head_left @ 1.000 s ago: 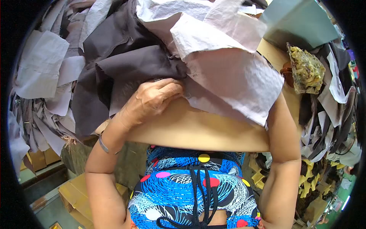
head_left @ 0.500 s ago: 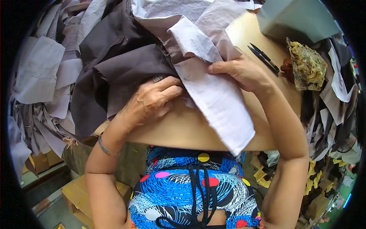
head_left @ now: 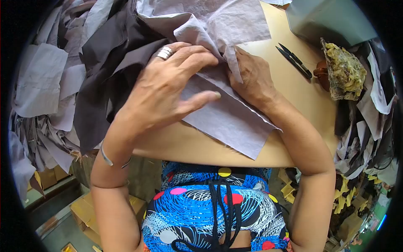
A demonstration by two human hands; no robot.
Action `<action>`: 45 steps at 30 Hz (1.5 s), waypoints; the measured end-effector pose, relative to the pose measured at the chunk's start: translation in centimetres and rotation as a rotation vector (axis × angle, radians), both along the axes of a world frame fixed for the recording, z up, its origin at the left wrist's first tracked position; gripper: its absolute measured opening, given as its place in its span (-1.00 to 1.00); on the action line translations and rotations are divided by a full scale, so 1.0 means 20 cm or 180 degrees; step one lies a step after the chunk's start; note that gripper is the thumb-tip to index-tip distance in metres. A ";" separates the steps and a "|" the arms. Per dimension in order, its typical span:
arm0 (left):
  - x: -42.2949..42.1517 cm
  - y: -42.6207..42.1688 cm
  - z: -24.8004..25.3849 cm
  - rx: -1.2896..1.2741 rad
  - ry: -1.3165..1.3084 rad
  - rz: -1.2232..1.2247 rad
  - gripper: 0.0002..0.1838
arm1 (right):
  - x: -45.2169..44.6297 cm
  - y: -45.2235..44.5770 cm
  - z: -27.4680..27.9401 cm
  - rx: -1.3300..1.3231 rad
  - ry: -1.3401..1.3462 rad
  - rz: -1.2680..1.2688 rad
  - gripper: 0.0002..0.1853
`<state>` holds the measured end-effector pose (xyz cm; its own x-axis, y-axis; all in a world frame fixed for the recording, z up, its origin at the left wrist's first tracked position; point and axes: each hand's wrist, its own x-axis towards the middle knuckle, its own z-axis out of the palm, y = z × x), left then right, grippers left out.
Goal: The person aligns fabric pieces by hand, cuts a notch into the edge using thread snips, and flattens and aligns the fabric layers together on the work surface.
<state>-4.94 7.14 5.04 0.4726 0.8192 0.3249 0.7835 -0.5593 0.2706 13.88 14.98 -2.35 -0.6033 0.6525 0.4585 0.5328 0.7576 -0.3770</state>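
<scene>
Pale mauve fabric [head_left: 239,122] lies across the table's front part, one corner pointing toward my body. My left hand [head_left: 172,84], with silver rings, is over the fabric, thumb and fingers spread apart, holding nothing. My right hand [head_left: 252,77] is closed on a fold of the pale fabric, whose raised end hangs between its fingers and my left hand. Dark brown fabric [head_left: 100,92] lies bunched behind and left of my left hand. Black thread snips [head_left: 294,61] rest on the table to the right of my right hand.
The tan table [head_left: 306,101] curves at its front edge. At the right are a grey bin [head_left: 331,21], a plastic-wrapped yellowish bundle [head_left: 346,71] and a brown object [head_left: 322,75]. Fabric scraps [head_left: 40,80] pile at the left; a cardboard box [head_left: 84,212] stands below.
My left hand has opened and moved up and right off the dark fabric. My right hand came into view and shifted slightly left and up. The pale fabric's near end has swung and been turned.
</scene>
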 end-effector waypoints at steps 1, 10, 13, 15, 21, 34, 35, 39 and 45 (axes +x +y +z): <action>0.00 0.00 -0.05 -0.0134 0.0004 0.0216 -0.35 | 0.00 -0.01 0.01 0.0059 0.0088 -0.0028 -0.65; -0.26 0.18 -0.24 0.0322 0.0310 -0.0154 -0.23 | -0.03 0.00 0.02 0.0271 -0.0027 0.0026 -0.65; -0.18 0.10 -0.11 0.1206 0.1057 0.0005 -0.38 | -0.03 -0.02 0.01 0.0408 -0.0031 -0.0089 -0.64; -0.12 -0.02 -0.14 0.1195 0.1167 0.0175 -0.51 | -0.04 -0.03 0.02 0.0300 -0.0059 -0.0106 -0.61; -0.16 -0.15 -0.25 -0.0147 0.0443 0.0781 -0.60 | 0.00 -0.01 0.08 -0.0080 -0.0298 -0.0062 -0.51; 0.17 -0.24 -0.26 -0.0018 0.0062 -0.0205 -0.71 | -0.08 -0.01 0.02 0.0346 -0.0300 -0.0079 -0.65; 0.16 -0.25 -0.27 -0.0042 0.0085 -0.0196 -0.67 | -0.06 -0.01 0.04 0.0252 -0.0402 -0.0087 -0.65; 0.16 -0.26 -0.27 -0.0135 0.0102 -0.0249 -0.51 | 0.04 0.09 0.13 -0.0341 -0.0848 -0.0515 -0.68; 0.17 -0.27 -0.27 -0.0128 0.0017 -0.0297 -0.50 | 0.16 -0.01 0.18 -0.1317 -0.0123 -0.0090 -0.58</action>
